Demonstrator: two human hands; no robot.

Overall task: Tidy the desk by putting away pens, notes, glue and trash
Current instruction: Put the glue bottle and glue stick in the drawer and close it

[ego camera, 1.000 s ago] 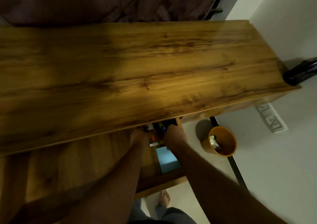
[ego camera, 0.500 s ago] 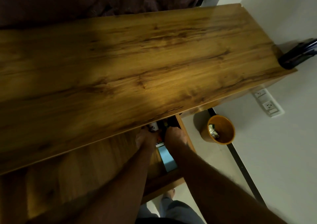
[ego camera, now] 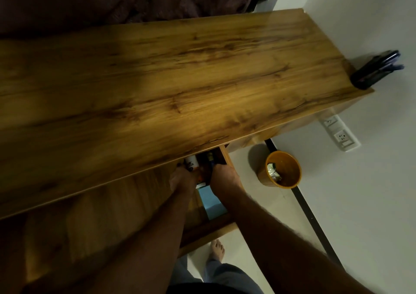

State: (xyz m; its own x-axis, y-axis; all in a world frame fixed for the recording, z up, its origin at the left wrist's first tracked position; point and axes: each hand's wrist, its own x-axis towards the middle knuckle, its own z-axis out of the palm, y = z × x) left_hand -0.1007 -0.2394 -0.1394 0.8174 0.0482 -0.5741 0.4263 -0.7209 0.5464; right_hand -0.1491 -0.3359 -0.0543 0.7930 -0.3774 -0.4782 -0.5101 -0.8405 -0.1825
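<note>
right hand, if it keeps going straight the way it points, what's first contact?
Likely the dark bottle in the open drawer: the right hand points into the drawer under the desktop, fingers at that bottle. Depth is unclear; it may already touch.

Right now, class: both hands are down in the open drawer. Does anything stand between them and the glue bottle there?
Nothing visible does. The left hand lies right beside the glue bottle in the drawer, the right hand next to it. The desk top overhangs the drawer's back, hiding the fingertips.

hands point(ego camera: 202, 179) in open drawer point(ego camera: 225, 156), wooden desk point(ego camera: 180, 86)
</note>
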